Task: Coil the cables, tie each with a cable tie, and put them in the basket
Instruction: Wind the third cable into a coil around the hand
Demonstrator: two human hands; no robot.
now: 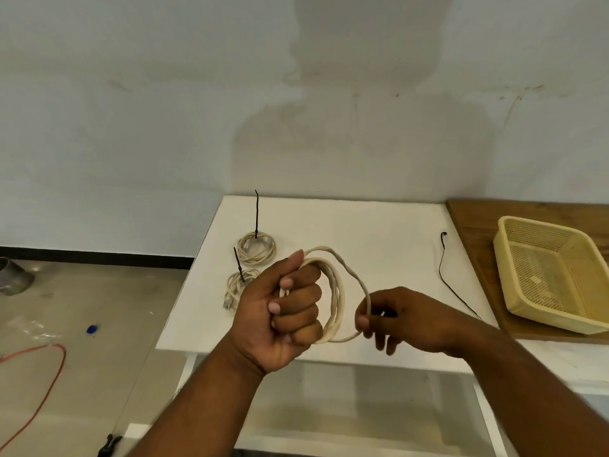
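My left hand (283, 311) is closed around a coil of cream cable (336, 291), held up above the white table (379, 225). The outermost loop of that cable is pinched between the fingertips of my right hand (405, 318), just right of the coil. Two tied cream coils lie on the table's left side: one further back (257, 247) and one nearer (239, 285), each with a black cable tie sticking up. A loose black cable tie (443, 262) lies on the table towards the right. The yellow mesh basket (527, 311) sits on a wooden board at the right and holds nothing.
The wooden board (474, 225) adjoins the table's right edge. A white wall stands behind. On the floor at left are an orange cable (56, 367), a blue cap (92, 328) and a grey metal object (13, 275). A black clip (110, 445) lies near the bottom edge.
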